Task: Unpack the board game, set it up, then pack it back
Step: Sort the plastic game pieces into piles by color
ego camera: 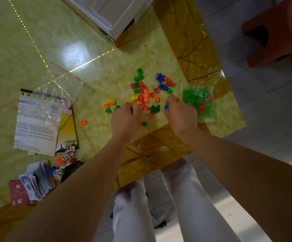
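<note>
– Plastic pieces (146, 95) lie loose mid-bench (98, 70). The right hand (180, 116) pinches a blue piece (166, 107); the left hand (126, 117) curls over the orange ones, though whether it grips any is unclear

– The near edge is the risk. Two strays (143, 124) and the bag of green pieces (199, 102) sit close to it, and a sweeping wrist could knock them to the floor (263, 119)

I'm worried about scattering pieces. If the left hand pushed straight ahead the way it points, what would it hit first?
Most likely the heap of orange and red pieces just beyond the left hand, with the yellow piece at its edge; depth is hard to judge.
</note>
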`<action>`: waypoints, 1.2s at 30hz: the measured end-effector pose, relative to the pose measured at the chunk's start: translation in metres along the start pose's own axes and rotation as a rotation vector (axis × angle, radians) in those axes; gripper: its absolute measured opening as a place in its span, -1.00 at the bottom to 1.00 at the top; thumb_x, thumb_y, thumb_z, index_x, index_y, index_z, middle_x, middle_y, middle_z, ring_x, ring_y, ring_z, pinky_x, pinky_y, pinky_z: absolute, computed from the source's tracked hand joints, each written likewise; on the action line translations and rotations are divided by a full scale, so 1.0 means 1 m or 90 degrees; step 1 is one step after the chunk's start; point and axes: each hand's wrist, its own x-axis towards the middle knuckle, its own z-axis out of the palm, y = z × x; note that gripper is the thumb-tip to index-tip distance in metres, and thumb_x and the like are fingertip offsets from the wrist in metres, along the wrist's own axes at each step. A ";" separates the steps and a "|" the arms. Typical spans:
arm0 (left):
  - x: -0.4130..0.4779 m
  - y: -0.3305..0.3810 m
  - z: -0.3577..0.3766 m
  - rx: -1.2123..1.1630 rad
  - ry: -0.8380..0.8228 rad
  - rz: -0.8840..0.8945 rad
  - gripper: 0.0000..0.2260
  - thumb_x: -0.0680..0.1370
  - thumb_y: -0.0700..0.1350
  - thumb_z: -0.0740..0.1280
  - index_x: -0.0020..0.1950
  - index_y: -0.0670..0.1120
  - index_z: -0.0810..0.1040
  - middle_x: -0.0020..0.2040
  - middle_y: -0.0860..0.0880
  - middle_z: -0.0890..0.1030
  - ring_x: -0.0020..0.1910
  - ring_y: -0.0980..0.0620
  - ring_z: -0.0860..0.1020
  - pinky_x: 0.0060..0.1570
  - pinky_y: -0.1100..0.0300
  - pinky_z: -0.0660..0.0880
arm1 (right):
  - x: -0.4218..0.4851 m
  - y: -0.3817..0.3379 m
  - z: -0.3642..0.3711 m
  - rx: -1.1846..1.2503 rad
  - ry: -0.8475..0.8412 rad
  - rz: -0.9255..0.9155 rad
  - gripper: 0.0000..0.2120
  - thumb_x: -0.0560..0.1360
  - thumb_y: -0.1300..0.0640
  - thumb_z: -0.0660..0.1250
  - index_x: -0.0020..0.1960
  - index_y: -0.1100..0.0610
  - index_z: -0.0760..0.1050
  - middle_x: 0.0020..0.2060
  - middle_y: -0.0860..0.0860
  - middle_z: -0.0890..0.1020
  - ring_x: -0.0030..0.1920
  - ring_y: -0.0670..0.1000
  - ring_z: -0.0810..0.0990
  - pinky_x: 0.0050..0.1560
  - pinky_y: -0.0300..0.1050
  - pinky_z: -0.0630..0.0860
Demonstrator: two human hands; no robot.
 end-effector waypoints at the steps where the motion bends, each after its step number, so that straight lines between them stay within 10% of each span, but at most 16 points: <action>1: 0.001 -0.001 0.001 -0.016 -0.003 -0.005 -0.60 0.62 -0.08 0.14 -0.43 -0.06 0.22 -0.49 0.02 0.27 -0.48 0.07 0.25 -0.44 0.11 0.12 | 0.001 0.002 0.001 0.009 0.008 0.005 -0.80 0.59 0.19 0.26 0.20 0.14 0.39 -0.35 -0.02 0.56 -0.43 -0.01 0.50 -0.54 -0.23 0.19; 5: -0.001 -0.016 -0.001 -0.150 -0.012 -0.060 -0.64 0.62 -0.07 0.17 -0.37 -0.12 0.33 -0.46 -0.03 0.29 -0.47 0.05 0.24 -0.40 0.12 0.15 | 0.001 0.004 -0.003 0.241 0.014 0.018 -0.87 0.59 0.06 0.19 -0.05 0.12 0.38 -0.37 -0.04 0.48 -0.39 -0.03 0.43 -0.44 -0.16 0.26; 11: -0.019 -0.022 -0.013 -0.414 -0.039 -0.287 -0.72 0.58 -0.20 0.15 -0.33 -0.14 0.41 -0.38 -0.09 0.39 -0.52 0.06 0.32 -0.49 0.24 0.24 | -0.012 -0.008 -0.017 0.817 -0.248 0.267 -0.71 0.50 0.16 0.09 -0.36 0.15 0.42 -0.43 0.08 0.44 -0.45 -0.01 0.37 -0.49 -0.25 0.27; 24: -0.077 -0.053 -0.008 -0.573 -0.186 -0.511 -0.75 0.65 -0.17 0.15 -0.19 -0.18 0.46 -0.29 -0.11 0.48 -0.39 0.02 0.44 -0.55 0.27 0.40 | -0.084 -0.030 0.021 0.816 -0.220 0.300 -0.76 0.61 0.24 0.11 -0.10 0.11 0.53 -0.22 0.05 0.54 -0.22 -0.03 0.54 -0.21 -0.20 0.51; 31: -0.085 -0.045 0.029 -0.411 -0.145 -0.301 -0.81 0.62 -0.23 0.21 -0.19 -0.18 0.45 -0.35 -0.08 0.45 -0.38 0.01 0.41 -0.44 0.22 0.34 | -0.096 -0.020 0.034 0.654 -0.119 0.230 -0.85 0.59 0.19 0.22 -0.05 0.02 0.54 -0.07 -0.04 0.58 -0.03 0.01 0.58 0.01 -0.02 0.55; 36: -0.085 -0.045 0.058 -0.047 -0.036 0.013 -0.87 0.57 -0.26 0.21 0.06 -0.17 0.52 0.01 -0.11 0.50 -0.06 -0.05 0.47 -0.09 0.15 0.35 | -0.089 -0.006 0.039 0.465 -0.009 0.086 -0.88 0.57 0.26 0.25 0.05 0.17 0.54 0.07 0.06 0.50 0.04 0.00 0.51 0.05 -0.18 0.44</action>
